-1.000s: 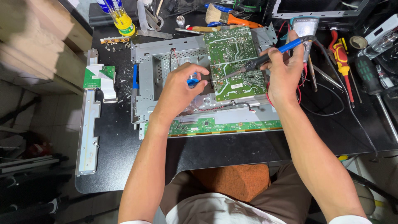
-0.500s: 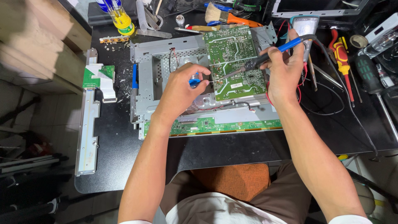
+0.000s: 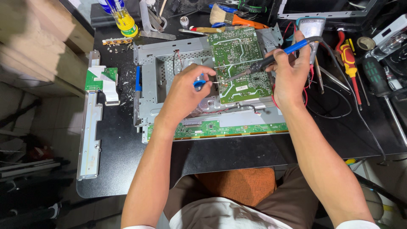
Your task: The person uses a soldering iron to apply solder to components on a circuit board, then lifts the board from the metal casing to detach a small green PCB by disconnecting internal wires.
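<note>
Bench (image 3: 237, 157), black, carries everything we see. On it lies a grey metal chassis (image 3: 148, 76) w/ a long green strip board (image 3: 237, 127) along its near edge. A green circuit board (image 3: 235, 51) sits on the chassis, upper centre. Our right hand (image 3: 290, 72) is closed round a blue-handled soldering iron (image 3: 271, 61), tip down on the circuit board. Our left hand (image 3: 184, 91) pinches a small blue solder spool (image 3: 199, 83), wire end meeting the iron tip. Red/yellow screwdrivers (image 3: 349, 55) lie to the right, well apart.
</note>
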